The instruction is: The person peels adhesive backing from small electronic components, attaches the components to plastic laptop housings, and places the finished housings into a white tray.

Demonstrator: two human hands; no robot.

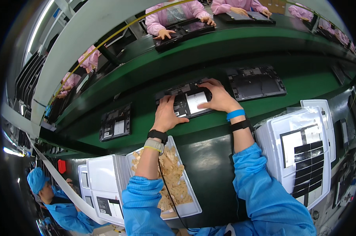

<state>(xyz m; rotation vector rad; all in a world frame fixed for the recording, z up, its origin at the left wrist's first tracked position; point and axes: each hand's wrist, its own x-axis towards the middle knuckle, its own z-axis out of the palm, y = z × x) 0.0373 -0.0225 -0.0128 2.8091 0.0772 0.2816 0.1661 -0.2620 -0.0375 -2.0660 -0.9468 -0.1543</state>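
A laptop base (pixel 159 95) with its inside exposed lies on the green conveyor surface in front of me. Over it is a flat black laptop battery (pixel 180 105) with a white label. My left hand (pixel 166 115) is closed around the battery's left end, fingers at the far side and thumb at the near edge. At the other end my right hand (pixel 221 98) grips it, thumb against the white label and fingers over the far edge. Whether the battery sits fully flat in the base is hidden by my hands.
Another laptop base (pixel 256 83) lies to the right, and one with a white-labelled battery (pixel 115 122) to the left. Nearer me are a white tray of tan scraps (pixel 190 196), stacked white trays (pixel 103 169) and a tray of batteries (pixel 270 157). Co-workers work across the line.
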